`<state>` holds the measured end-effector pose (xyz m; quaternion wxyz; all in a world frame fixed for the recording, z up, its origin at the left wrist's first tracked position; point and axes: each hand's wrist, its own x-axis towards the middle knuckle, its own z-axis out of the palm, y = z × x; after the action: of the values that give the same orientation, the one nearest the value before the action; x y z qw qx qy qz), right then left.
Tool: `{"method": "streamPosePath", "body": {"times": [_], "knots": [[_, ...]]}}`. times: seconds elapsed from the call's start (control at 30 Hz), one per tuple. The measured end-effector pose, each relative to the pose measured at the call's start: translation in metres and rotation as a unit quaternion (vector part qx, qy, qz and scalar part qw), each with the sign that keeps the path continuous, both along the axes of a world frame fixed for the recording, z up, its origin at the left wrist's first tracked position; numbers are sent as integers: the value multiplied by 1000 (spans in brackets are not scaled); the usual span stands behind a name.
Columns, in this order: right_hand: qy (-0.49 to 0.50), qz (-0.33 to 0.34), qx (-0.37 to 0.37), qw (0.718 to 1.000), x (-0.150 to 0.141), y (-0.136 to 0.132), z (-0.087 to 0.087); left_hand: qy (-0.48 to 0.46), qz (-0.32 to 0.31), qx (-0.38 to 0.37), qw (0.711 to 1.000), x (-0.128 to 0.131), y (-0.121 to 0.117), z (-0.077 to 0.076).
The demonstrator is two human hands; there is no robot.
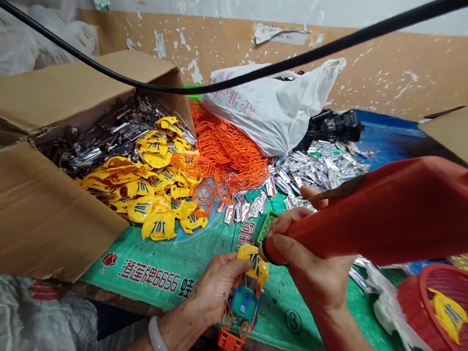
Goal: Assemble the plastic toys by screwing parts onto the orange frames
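My left hand is closed round a toy car frame, an orange plastic cage with a green part inside. A yellow printed body panel sits at its far end, under my left thumb. My right hand grips a red power screwdriver, which slants down to the left. Its tip end meets the yellow panel or hovers right by it; the exact contact is hidden. Just behind the tool's front lies a small green grid-like part.
At left, a cardboard box spills yellow panels and dark shiny parts. Orange frames and silver pieces lie heaped behind, near a white plastic bag. A red basket stands right. A black cable hangs across.
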<state>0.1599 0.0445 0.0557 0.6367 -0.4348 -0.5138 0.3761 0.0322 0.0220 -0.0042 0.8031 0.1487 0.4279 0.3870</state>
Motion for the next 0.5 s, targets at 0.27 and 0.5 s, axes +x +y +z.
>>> {"method": "streamPosePath", "body": {"times": [0.27, 0.5], "knots": [[26, 12, -9, 1000, -1, 1, -2, 28, -9, 7, 1000, -1, -2, -2], [63, 33, -16, 997, 0, 1, -6, 27, -3, 10, 1000, 0, -3, -2]]}}
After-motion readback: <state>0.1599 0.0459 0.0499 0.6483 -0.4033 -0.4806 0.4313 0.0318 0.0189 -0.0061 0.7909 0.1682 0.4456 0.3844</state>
